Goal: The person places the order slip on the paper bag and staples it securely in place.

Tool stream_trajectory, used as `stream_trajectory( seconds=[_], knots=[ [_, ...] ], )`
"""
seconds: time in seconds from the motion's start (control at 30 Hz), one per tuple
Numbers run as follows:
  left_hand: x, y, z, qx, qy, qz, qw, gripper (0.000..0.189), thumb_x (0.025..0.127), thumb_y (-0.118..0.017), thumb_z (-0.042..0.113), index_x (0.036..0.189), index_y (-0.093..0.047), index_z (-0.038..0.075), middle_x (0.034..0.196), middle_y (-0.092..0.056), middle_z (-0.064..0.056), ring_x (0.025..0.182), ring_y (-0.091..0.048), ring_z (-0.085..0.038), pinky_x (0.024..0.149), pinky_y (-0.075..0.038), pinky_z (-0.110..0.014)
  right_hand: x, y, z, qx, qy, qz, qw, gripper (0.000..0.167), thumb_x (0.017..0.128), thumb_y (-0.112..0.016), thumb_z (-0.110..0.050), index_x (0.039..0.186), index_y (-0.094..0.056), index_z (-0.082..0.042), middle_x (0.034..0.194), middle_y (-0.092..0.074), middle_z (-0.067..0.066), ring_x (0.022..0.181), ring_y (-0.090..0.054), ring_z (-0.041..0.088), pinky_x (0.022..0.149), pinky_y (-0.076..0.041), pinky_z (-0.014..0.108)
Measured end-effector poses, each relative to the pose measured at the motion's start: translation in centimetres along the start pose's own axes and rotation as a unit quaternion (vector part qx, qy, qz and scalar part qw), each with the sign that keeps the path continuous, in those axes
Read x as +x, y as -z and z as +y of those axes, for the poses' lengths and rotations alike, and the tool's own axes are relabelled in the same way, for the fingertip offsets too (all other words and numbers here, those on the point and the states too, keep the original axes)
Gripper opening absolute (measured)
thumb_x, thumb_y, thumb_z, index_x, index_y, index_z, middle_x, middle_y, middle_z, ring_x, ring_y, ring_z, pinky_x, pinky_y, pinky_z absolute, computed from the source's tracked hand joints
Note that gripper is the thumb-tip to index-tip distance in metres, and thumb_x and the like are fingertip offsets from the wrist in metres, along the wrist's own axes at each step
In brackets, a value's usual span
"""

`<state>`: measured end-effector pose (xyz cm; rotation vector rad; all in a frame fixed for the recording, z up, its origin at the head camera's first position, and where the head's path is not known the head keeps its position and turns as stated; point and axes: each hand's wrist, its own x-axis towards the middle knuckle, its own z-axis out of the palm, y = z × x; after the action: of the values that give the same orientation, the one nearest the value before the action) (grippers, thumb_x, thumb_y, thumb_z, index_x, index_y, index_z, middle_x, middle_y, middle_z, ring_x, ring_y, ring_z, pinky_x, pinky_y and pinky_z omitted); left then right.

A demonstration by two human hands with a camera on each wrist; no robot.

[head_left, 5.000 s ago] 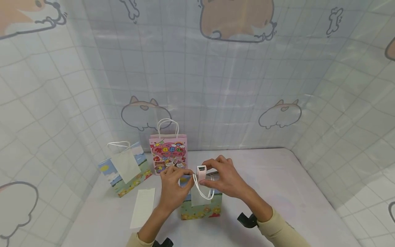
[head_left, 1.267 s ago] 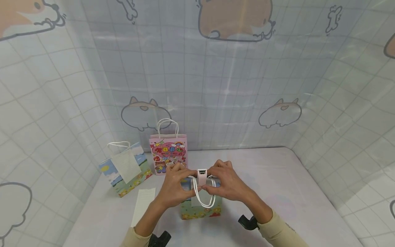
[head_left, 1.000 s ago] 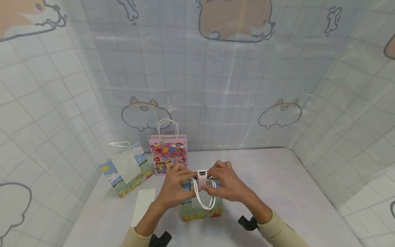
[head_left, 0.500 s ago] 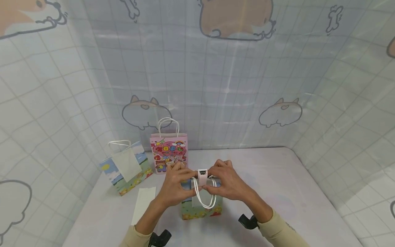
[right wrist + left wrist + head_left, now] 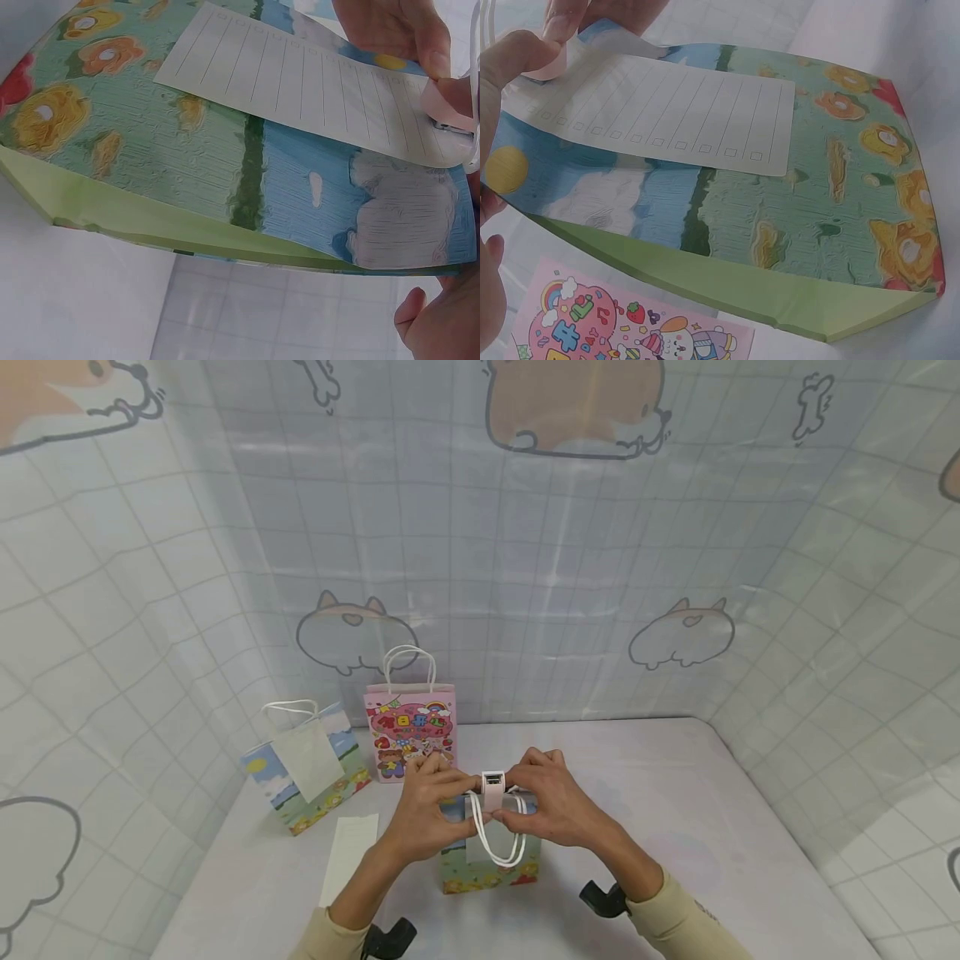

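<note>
A small pink-and-white stapler (image 5: 492, 791) stands over the top edge of a blue-and-green paper gift bag (image 5: 491, 878). My left hand (image 5: 426, 814) and right hand (image 5: 551, 802) pinch it from both sides, index fingers high and thumbs low. A lined white paper slip (image 5: 705, 112) with small checkboxes lies against the bag's front, its top end at the stapler. White cord handles (image 5: 501, 857) of the bag hang forward below the stapler. In the right wrist view, the slip (image 5: 315, 90) reaches the stapler's pink end. The stapler's jaws are partly hidden by fingers.
A pink cartoon gift bag (image 5: 411, 731) stands upright at the back. Left of it leans a similar landscape bag (image 5: 343, 747) with a white slip (image 5: 307, 764) on its front. Another lined sheet (image 5: 351, 847) lies on the white table (image 5: 637, 793) beside my left forearm.
Five seconds ago my left fingers were at the bag's edge left of the stapler; now they hold the stapler too. It sits slightly lower. Over the last second the hands are nearly still.
</note>
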<state>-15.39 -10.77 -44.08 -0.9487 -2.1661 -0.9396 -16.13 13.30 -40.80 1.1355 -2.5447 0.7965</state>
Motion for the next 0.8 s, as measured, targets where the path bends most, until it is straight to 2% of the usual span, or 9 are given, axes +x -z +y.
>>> stream_trajectory(
  seconds=[0.57, 0.8],
  knots=[
    [-0.11, -0.02, 0.00, 0.001, 0.008, -0.004, 1.0000, 0.044, 0.073, -0.087, 0.044, 0.109, -0.080, 0.020, 0.096, -0.074, 0.013, 0.087, -0.042, -0.007, 0.085, -0.021, -0.041, -0.01, -0.04, 0.03, 0.003, 0.003, -0.002, 1.0000, 0.018, 0.085, -0.076, -0.044, 0.096, -0.071, -0.031, 0.083, -0.060, -0.027, 0.087, -0.042, 0.000, 0.083, -0.026, 0.037],
    [-0.17, 0.00, -0.01, -0.004, -0.012, 0.004, 0.9999, 0.043, 0.074, -0.086, 0.045, 0.108, -0.080, 0.020, 0.096, -0.074, 0.012, 0.088, -0.042, -0.008, 0.084, -0.020, -0.040, -0.12, -0.09, -0.15, -0.001, 0.030, 0.011, 0.9995, 0.015, 0.084, -0.076, -0.042, 0.092, -0.069, -0.031, 0.081, -0.063, -0.022, 0.085, -0.040, 0.000, 0.080, -0.025, 0.036]
  ],
)
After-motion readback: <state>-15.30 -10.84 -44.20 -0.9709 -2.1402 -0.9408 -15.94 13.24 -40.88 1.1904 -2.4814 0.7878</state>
